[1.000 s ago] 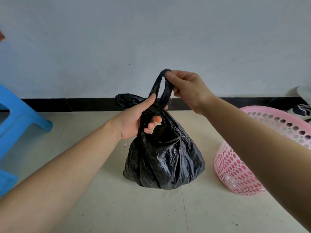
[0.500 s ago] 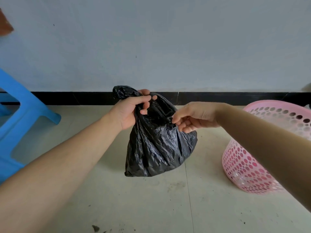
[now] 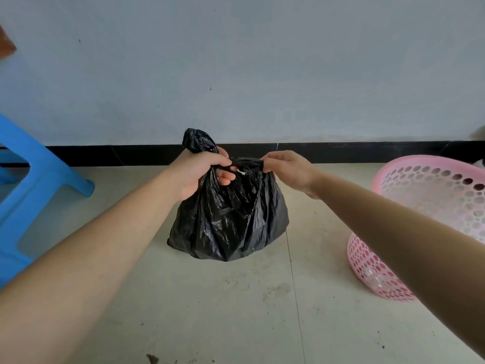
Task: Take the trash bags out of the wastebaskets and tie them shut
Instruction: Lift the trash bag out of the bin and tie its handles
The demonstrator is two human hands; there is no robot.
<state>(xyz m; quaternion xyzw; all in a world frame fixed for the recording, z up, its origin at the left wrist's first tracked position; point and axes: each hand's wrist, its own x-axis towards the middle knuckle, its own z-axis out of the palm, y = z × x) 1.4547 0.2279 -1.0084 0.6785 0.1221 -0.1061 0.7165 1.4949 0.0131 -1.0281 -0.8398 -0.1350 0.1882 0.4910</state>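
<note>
A: Over the floor (image 3: 236, 311), left of the basket (image 3: 367, 258) — bag (image 3: 231, 219) out, hanging low. One handle (image 3: 197, 140) fisted in the left hand (image 3: 196, 172), the other pinched by curled fingertips (image 3: 266, 166) of the right hand (image 3: 288, 169).
B: Risk?
A: Probably tearing thin plastic by pulling too hard — or losing the right pinch, leaving a loose knot and a dropped bag.

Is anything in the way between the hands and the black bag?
No, nothing visible. The left hand grips one twisted end of the bag, and the right hand pinches the other end.
</note>
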